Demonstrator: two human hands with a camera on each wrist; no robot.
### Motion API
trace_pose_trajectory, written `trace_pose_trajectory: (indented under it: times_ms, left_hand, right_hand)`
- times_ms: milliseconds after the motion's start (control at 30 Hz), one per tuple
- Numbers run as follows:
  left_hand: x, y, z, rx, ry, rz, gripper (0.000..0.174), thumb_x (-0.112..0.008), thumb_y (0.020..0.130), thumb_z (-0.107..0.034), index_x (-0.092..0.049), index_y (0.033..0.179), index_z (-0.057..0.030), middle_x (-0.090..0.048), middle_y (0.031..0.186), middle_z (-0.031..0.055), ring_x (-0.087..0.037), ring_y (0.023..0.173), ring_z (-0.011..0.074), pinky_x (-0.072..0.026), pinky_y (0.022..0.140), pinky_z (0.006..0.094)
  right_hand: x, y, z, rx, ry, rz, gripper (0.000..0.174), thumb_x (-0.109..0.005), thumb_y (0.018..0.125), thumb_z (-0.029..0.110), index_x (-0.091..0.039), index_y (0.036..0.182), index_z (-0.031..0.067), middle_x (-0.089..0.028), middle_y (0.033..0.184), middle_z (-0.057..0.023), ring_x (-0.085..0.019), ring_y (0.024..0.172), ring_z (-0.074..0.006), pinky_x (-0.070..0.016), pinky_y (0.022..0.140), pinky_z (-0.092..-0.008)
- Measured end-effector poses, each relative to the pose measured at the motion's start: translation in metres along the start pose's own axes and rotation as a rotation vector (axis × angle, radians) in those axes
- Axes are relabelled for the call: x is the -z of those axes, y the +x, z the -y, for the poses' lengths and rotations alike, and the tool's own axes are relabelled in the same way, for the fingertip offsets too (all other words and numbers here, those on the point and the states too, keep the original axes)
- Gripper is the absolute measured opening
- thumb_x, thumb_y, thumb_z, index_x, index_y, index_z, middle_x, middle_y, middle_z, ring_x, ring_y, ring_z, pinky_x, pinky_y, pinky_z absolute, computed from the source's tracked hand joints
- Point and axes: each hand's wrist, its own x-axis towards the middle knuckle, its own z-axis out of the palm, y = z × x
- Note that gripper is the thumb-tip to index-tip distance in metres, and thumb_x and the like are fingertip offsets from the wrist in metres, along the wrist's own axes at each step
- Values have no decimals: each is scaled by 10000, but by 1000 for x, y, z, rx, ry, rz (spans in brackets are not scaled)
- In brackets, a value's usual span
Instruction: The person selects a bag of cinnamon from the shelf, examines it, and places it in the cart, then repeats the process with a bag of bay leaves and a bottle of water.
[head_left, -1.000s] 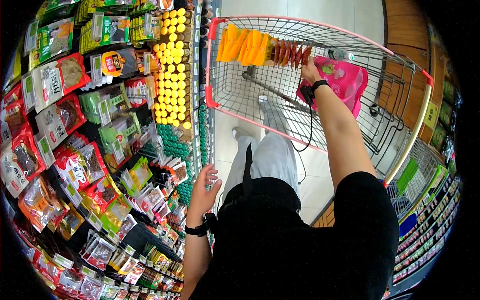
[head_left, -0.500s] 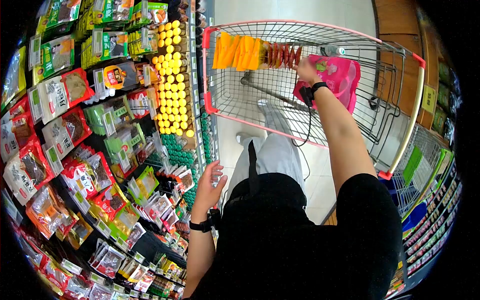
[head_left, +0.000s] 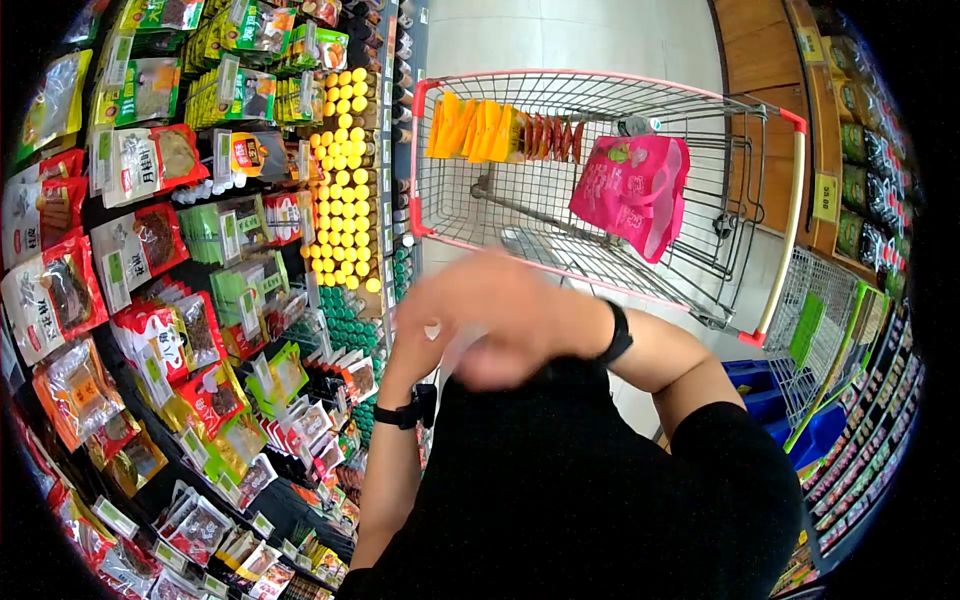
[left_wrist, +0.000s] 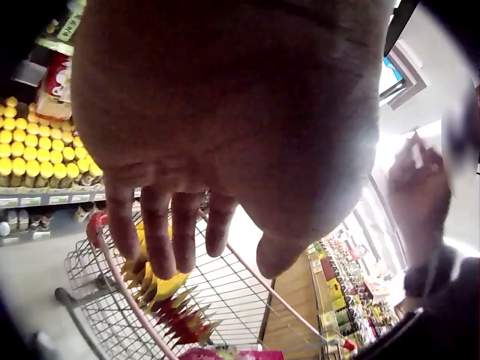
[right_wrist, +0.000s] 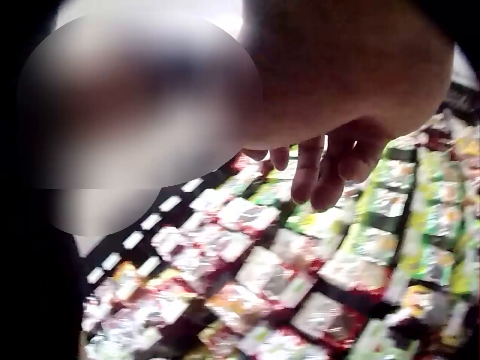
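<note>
My right hand (head_left: 490, 305) is raised in front of my chest, blurred, and overlaps part of my left hand (head_left: 402, 355) in the head view. Its fingers (right_wrist: 326, 172) hang loosely bent in the right wrist view, with nothing seen between them. The left hand stays near the shelf side, palm and relaxed fingers (left_wrist: 157, 232) showing in the left wrist view, holding nothing. Ahead stands a wire shopping cart (head_left: 600, 75) with a row of orange packets (head_left: 475, 130), red packets (head_left: 550, 138), a pink bag (head_left: 635, 190) and a clear bottle (head_left: 637, 126) in it.
Along the left runs a shelf of hanging food packets (head_left: 150, 165) and yellow-capped jars (head_left: 345, 205). Another cart (head_left: 815, 300) and blue containers (head_left: 815, 435) stand at the right. More shelving (head_left: 870, 430) lines the far right side.
The right hand has left the red packets and pink bag in the cart and come back to my chest, near the left hand. The packets stay in their row.
</note>
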Motion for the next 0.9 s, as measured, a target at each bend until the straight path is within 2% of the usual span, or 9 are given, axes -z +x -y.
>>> trace_pose_trajectory:
  times_ms: [67, 100, 233, 367, 567, 667, 767, 833, 900]
  left_hand:
    - [6, 3, 29, 57, -151, 1, 449, -703, 887, -50, -563, 1313, -55, -670, 1147, 89, -621, 961, 152, -509, 840, 306]
    - [-15, -4, 29, -114, -43, -284, 365, -711, 873, -33, -618, 1225, -57, -684, 1096, 64, -613, 914, 125, -508, 805, 288]
    - [-2, -18, 35, -96, -49, -331, 284, -710, 865, -94, -648, 1139, -54, -703, 1015, 77, -666, 853, 174, -513, 759, 308]
    - [12, -38, 49, -135, -52, -387, 261, -704, 876, -135, -663, 1123, -64, -705, 1015, 66, -673, 872, 167, -516, 772, 306]
    - [35, -64, 61, -184, -149, -592, 197, -689, 903, -130, -672, 1080, -45, -707, 947, 73, -681, 845, 175, -525, 750, 306]
    - [48, -81, 77, -239, -167, -739, 159, -681, 911, -126, -672, 1042, -36, -701, 893, 76, -668, 800, 178, -515, 717, 300]
    - [59, -96, 98, -262, -274, -869, 130, -675, 917, -132, -676, 1008, -38, -684, 849, 53, -632, 754, 145, -499, 686, 279]
    - [66, -103, 113, -277, -334, -920, 123, -672, 918, -133, -677, 995, -38, -678, 836, 41, -618, 744, 129, -496, 685, 272]
    - [77, -115, 123, -327, -345, -986, 124, -673, 921, -136, -675, 993, -36, -681, 837, 35, -617, 747, 118, -497, 690, 268]
  right_hand:
    - [-13, 43, 55, 211, 82, 201, 270, -660, 876, 247, -659, 1078, 68, -691, 923, -108, -657, 679, -238, -514, 621, -341]
    - [-19, 59, 76, 331, 168, 128, 190, -644, 889, 184, -668, 1040, 71, -704, 930, -115, -656, 672, -222, -506, 598, -324]
    - [-78, 99, 140, 577, 346, -396, 58, -672, 810, 79, -664, 775, 33, -552, 704, -63, -518, 549, -160, -380, 504, -270]
    - [-102, 129, 159, 824, 265, -290, 142, -664, 814, 14, -632, 677, 33, -536, 647, -40, -505, 540, -136, -367, 480, -255]
    - [-149, 148, 188, 878, 409, -90, 117, -634, 829, -11, -637, 717, 27, -590, 692, -63, -495, 523, -154, -381, 486, -258]
    - [-169, 160, 196, 882, 504, 155, 87, -615, 873, 14, -681, 888, 68, -641, 747, -92, -520, 535, -163, -384, 488, -267]
    - [-167, 189, 181, 915, 553, 768, 133, -585, 919, 2, -700, 946, 65, -726, 950, -157, -654, 677, -186, -480, 533, -276]
    - [-196, 184, 183, 661, 514, 677, 158, -600, 938, 47, -666, 798, 72, -724, 896, -148, -650, 634, -184, -488, 519, -270]
    - [-233, 181, 158, 438, 362, 557, 108, -615, 930, 125, -647, 900, 26, -696, 884, -126, -664, 773, -209, -511, 606, -302]
